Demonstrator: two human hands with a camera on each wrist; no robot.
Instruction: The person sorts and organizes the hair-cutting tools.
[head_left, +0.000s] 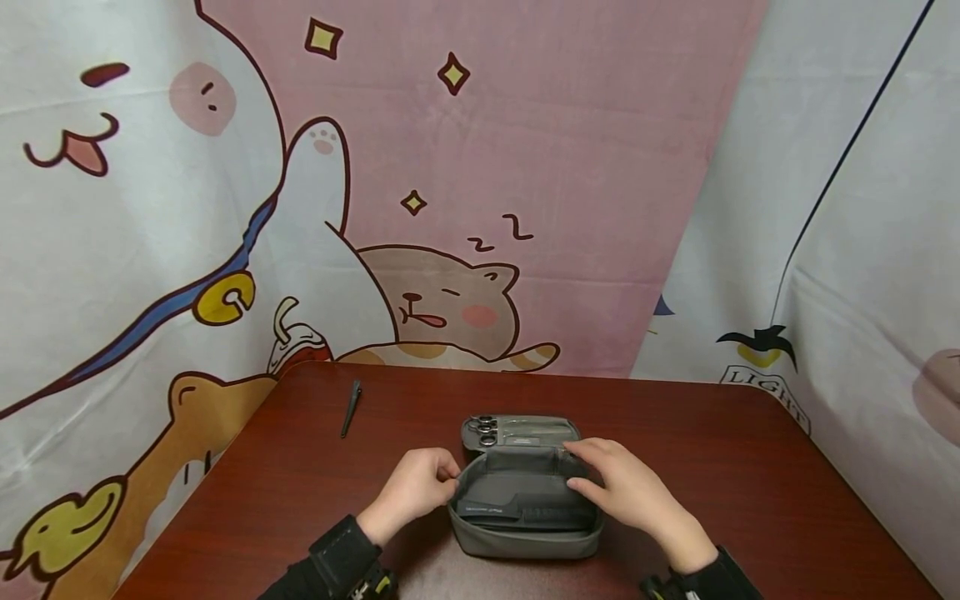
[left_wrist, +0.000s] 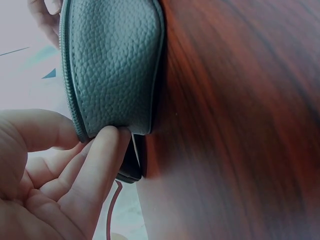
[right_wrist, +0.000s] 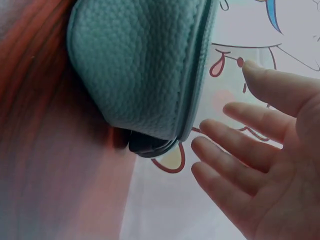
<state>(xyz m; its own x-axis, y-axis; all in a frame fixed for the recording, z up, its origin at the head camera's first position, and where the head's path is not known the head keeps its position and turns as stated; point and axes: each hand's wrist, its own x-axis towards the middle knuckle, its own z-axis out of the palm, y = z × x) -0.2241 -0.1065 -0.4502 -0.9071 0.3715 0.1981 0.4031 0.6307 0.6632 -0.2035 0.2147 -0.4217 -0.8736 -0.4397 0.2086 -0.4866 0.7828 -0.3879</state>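
At the far left, a printed cloth (head_left: 525, 150) hangs behind the table (head_left: 750, 483), showing a large white animal with a blue collar and yellow bell. Toward the table's back left lies a slim dark object (head_left: 351, 408), well apart from everything else on the surface.

Next comes the left hand (head_left: 420, 482), reaching from a black sleeve (head_left: 341, 554). Its grip is narrow: thumb and fingers pinch the left edge of a grey case (head_left: 525, 546), close by the zip (left_wrist: 71, 100) in the left wrist view.

The case sits upright near the middle of the table, its textured sides standing up and its top unzipped. A long dark item (head_left: 525, 510) lies inside, along the front wall. The lid (head_left: 468, 435) is folded back behind; on its inner face are ring-shaped handles (head_left: 487, 422) at the left and a clear pocket (head_left: 538, 431) beside them.

At the case's right is the right hand (head_left: 633, 487), its grip wide, fingers extended and holding nothing. In the right wrist view they stand just beside the case, apart from it.
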